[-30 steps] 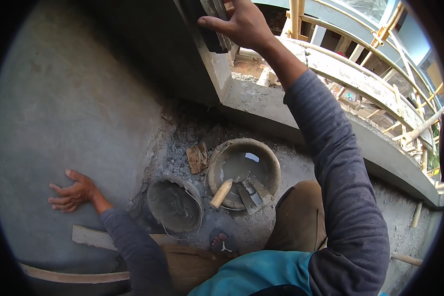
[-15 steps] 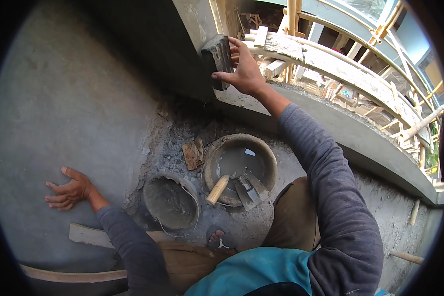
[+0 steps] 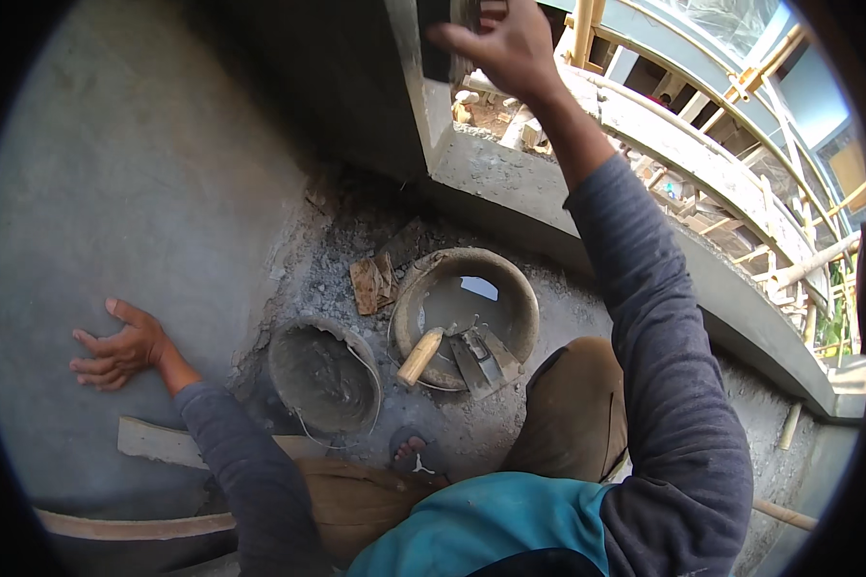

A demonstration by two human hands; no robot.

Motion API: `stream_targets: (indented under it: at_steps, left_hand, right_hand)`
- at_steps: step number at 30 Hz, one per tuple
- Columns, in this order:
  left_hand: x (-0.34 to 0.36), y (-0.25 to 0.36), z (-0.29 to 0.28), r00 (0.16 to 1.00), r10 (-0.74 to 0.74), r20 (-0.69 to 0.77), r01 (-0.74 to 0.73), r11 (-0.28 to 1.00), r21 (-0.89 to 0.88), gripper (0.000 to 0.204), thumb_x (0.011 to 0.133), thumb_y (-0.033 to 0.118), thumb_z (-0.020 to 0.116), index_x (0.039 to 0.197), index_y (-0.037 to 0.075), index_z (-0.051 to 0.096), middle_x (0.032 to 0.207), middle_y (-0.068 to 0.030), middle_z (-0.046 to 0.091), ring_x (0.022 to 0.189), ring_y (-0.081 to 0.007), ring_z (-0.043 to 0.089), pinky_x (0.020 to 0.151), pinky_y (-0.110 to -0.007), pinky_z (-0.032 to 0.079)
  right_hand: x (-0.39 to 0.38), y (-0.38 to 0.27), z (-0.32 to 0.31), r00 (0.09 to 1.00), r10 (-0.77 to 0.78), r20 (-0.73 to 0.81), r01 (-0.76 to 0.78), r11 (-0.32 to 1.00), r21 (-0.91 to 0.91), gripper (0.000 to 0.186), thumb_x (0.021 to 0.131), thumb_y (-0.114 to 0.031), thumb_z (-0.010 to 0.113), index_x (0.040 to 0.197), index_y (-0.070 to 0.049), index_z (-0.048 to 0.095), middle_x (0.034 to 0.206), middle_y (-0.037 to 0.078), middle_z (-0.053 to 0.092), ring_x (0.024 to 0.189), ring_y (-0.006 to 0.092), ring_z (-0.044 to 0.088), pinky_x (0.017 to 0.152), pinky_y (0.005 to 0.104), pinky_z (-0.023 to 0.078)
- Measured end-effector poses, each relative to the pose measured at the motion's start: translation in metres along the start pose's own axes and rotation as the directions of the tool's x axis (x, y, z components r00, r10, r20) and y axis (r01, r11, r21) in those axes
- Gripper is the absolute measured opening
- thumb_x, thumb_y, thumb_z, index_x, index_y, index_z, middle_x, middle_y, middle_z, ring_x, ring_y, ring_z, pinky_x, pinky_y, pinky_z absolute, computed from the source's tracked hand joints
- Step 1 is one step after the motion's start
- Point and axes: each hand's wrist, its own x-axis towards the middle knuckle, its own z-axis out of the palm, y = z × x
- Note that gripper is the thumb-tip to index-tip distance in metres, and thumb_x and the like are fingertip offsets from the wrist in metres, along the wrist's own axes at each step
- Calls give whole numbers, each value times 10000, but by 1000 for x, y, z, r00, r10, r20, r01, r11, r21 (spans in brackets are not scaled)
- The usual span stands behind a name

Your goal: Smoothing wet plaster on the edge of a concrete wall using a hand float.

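Note:
With fingers spread, my left hand (image 3: pixel 120 348) rests on a smooth grey plastered surface (image 3: pixel 115 183). High in the head view, my right hand (image 3: pixel 515 48) grips a dark block tool (image 3: pixel 435 62) against the edge of a concrete upright (image 3: pixel 414 115); part of the block is behind my fingers. Below lies a round mud-coated basin (image 3: pixel 520 298) holding grey watery mix. A wooden-handled trowel (image 3: pixel 420 358) and a flat metal tool (image 3: pixel 481 367) rest across its near rim. Beside it stands a bucket (image 3: pixel 322 380) coated inside with wet cement.
A low concrete ledge (image 3: pixel 702 284) curves along the right, with bamboo scaffolding (image 3: pixel 799 269) and rubble beyond. Wooden strips (image 3: pixel 164 442) lie below my left arm. A brown scrap (image 3: pixel 370 284) sits among grit. My sandalled foot (image 3: pixel 409 444) is near the bucket.
My right hand and the block went down along the upright's edge half a second ago and are now higher again. My left hand stays on the plaster, with the view slightly shifted.

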Motion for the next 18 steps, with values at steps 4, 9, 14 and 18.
stream_targets:
  at_steps: [4, 9, 14, 18]
  left_hand:
    - [-4, 4, -1, 1000, -23, 12, 23, 1000, -12, 724, 879, 721, 518, 1354, 174, 532, 1542, -178, 279, 1487, -419, 151, 1109, -613, 160]
    - [-13, 0, 0, 999, -31, 39, 31, 999, -8, 741, 873, 736, 520, 1350, 170, 534, 1535, -176, 286, 1497, -412, 134, 1125, -613, 131]
    - [-5, -4, 3, 999, -26, 26, 26, 1000, -4, 732, 872, 740, 519, 1332, 172, 544, 1523, -181, 298, 1498, -410, 129, 1134, -607, 105]
    - [-9, 0, 5, 997, -64, 31, 65, 997, -42, 730, 867, 753, 518, 1311, 175, 559, 1515, -187, 305, 1497, -411, 121, 1137, -609, 83]
  right_hand:
    - [-78, 47, 68, 972, 231, -33, -221, 959, 177, 914, 657, -329, 923, 1366, 36, 477, 1220, 178, 596, 1096, 287, 622, 952, 384, 517]
    - [-72, 30, 74, 962, 269, 40, -271, 937, 220, 935, 661, -341, 933, 1364, 52, 458, 1201, 184, 609, 1063, 270, 638, 939, 379, 530]
    - [37, 0, 2, 964, 238, 119, -201, 944, -262, 689, 716, -313, 903, 1287, -81, 596, 1042, 103, 690, 989, 210, 667, 811, 356, 555]
    - [58, -117, -49, 878, -264, -400, 417, 833, 365, 773, 819, -225, 822, 1404, 72, 413, 1261, 210, 588, 1072, 253, 650, 880, 345, 567]
